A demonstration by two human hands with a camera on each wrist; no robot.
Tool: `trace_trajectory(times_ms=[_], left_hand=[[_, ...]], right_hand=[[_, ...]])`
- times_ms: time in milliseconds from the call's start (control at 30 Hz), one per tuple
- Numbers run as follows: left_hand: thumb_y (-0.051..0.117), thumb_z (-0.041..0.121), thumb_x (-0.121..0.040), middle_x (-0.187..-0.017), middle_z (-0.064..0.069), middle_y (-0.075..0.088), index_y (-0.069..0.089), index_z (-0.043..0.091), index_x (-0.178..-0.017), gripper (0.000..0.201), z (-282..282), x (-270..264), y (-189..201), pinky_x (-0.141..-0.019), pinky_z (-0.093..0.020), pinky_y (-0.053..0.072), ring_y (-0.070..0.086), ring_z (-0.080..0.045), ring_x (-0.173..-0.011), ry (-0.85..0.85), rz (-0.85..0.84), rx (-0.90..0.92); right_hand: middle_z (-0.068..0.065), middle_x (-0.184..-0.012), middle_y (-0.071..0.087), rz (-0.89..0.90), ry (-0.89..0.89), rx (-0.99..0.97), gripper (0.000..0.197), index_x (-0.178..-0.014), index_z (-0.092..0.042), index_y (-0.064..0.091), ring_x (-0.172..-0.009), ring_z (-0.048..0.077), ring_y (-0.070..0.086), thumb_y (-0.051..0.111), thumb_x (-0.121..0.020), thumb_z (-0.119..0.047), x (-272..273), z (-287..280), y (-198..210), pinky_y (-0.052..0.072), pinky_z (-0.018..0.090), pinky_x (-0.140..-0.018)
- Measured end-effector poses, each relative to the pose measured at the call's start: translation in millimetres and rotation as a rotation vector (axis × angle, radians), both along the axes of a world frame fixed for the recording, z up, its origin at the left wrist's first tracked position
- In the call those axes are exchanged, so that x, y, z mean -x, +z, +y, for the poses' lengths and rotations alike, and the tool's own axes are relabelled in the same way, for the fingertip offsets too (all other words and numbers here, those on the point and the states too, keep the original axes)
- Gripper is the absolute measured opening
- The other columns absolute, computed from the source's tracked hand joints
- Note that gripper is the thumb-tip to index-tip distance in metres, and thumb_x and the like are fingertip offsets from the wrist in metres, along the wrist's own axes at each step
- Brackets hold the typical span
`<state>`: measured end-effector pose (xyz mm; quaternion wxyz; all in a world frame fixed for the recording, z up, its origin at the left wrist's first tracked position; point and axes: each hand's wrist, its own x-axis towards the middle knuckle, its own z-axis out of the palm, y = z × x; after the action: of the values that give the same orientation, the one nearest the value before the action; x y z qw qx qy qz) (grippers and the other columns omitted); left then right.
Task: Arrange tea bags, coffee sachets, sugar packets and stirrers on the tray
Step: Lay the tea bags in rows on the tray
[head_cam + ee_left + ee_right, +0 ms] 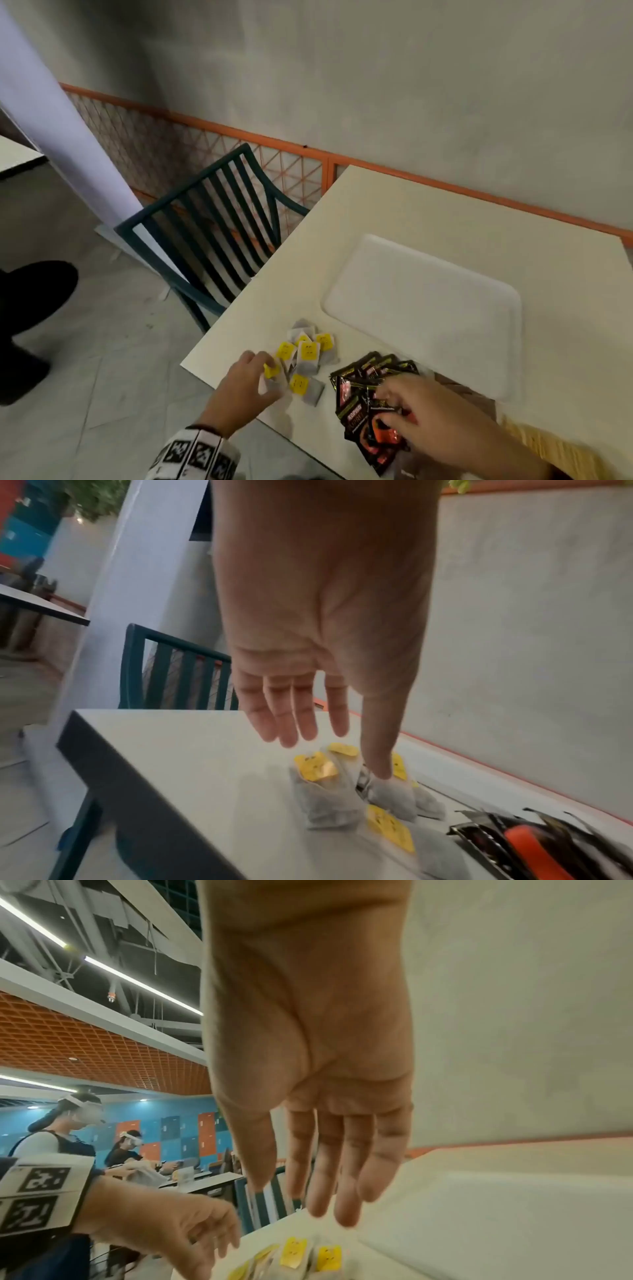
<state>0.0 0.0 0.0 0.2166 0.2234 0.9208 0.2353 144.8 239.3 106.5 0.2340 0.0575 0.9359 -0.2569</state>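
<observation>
Tea bags lay heaped on table near left edge, yellow tags up. Coffee sachets fanned just right of them. White tray sat beyond both, bare. My left hand hung over tea bags, fingers straight, thumb tip touching one. My right hand lay over sachets, fingers loose, gripping nothing.

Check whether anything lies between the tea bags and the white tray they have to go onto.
Nothing visible does. The tea bags lie on the table just short of the tray, with bare tabletop between. The coffee sachets sit off to the right, beside that path.
</observation>
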Motion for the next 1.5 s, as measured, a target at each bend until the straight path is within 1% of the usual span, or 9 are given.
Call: trace_trajectory(times_ms=[167,400,567,667,800,933,1167,1400,1500], left_hand=[[0.062,0.050,-0.062,-0.117,-0.010,0.042,0.041,0.014,-0.127,0.077,12.1,13.1,-4.4,-0.090,-0.034,0.041,0.051,-0.034,-0.109,0.174,-0.069,0.069],[0.077,0.029,-0.071,-0.092,-0.002,0.041,0.056,0.009,-0.102,0.042,7.9,28.7,-13.9,-0.071,-0.025,0.038,0.047,-0.019,-0.086,0.121,-0.128,0.089],[0.069,0.021,-0.079,-0.077,0.002,0.059,0.056,0.015,-0.074,0.016,2.7,31.8,-16.7,-0.057,-0.014,0.040,0.057,-0.011,-0.071,0.197,-0.148,-0.162],[0.064,0.012,-0.082,-0.072,-0.001,0.064,0.057,0.008,-0.077,0.009,2.6,28.8,-10.4,-0.059,-0.018,0.045,0.058,-0.001,-0.056,0.282,-0.240,-0.358],[0.060,0.013,-0.074,-0.085,-0.024,0.066,0.053,0.008,-0.080,0.011,9.4,28.9,-2.4,-0.062,-0.021,0.047,0.057,-0.020,-0.070,0.482,-0.464,-0.677],[0.048,0.007,-0.084,-0.083,-0.015,0.070,0.048,0.008,-0.100,0.017,22.9,27.8,2.5,-0.083,-0.043,0.052,0.064,-0.029,-0.085,0.599,-0.710,-0.894],[0.053,0.028,-0.071,-0.110,-0.020,0.061,0.060,0.005,-0.115,0.050,26.9,22.6,9.2,-0.076,-0.051,0.056,0.061,-0.033,-0.093,0.572,-1.158,-1.116],[0.049,0.024,-0.092,-0.084,-0.013,0.066,0.057,0.004,-0.106,0.025,17.1,16.3,4.1,-0.070,-0.030,0.058,0.064,-0.020,-0.075,0.531,-0.972,-0.941],[0.048,0.015,-0.095,-0.077,-0.011,0.067,0.057,0.002,-0.103,0.017,8.2,17.8,-5.1,-0.061,-0.027,0.058,0.066,-0.018,-0.067,0.700,-0.859,-0.918]], right_hand=[[0.003,-0.123,0.051,0.157,-0.032,-0.015,0.037,-0.126,-0.019,0.047,-0.114,0.019,0.048,0.048,-0.092,-0.034,73.7,-32.6,-40.6,0.041,0.032,-0.094],[0.012,-0.131,0.042,0.141,-0.060,-0.226,0.059,-0.131,-0.010,0.038,-0.122,0.030,0.038,0.054,-0.086,-0.046,120.2,-49.1,-90.8,0.037,0.040,-0.099],[0.010,-0.126,0.044,0.124,-0.062,-0.347,0.044,-0.117,-0.013,0.051,-0.118,0.028,0.038,0.053,-0.086,-0.044,131.6,-39.7,-105.8,0.035,0.039,-0.098],[0.006,-0.117,0.051,0.154,-0.083,-0.237,0.029,-0.107,-0.014,0.057,-0.113,0.026,0.044,0.054,-0.087,-0.034,130.1,-34.5,-105.5,0.036,0.037,-0.095],[-0.005,-0.077,0.055,0.166,-0.258,0.100,0.010,-0.094,-0.015,0.062,-0.086,0.019,0.057,0.056,-0.087,-0.020,122.3,-25.2,-90.9,0.045,0.030,-0.078],[-0.002,-0.087,0.059,0.239,-0.321,0.313,0.016,-0.103,-0.013,0.063,-0.081,0.011,0.055,0.061,-0.087,-0.016,121.2,-19.5,-62.2,0.044,0.016,-0.068],[-0.002,-0.082,0.063,0.045,-0.180,0.797,0.020,-0.092,-0.025,0.060,-0.075,0.012,0.060,0.063,-0.085,-0.007,134.8,-43.6,-43.7,0.049,0.021,-0.070],[0.003,-0.117,0.057,0.249,-0.256,0.404,0.035,-0.118,-0.019,0.052,-0.097,0.014,0.056,0.062,-0.086,-0.030,142.2,-54.9,-74.6,0.044,0.016,-0.076],[0.007,-0.142,0.035,0.146,-0.042,0.152,0.072,-0.138,-0.021,0.033,-0.131,0.024,0.034,0.070,-0.078,-0.036,142.4,-48.3,-92.9,0.035,0.031,-0.104]])
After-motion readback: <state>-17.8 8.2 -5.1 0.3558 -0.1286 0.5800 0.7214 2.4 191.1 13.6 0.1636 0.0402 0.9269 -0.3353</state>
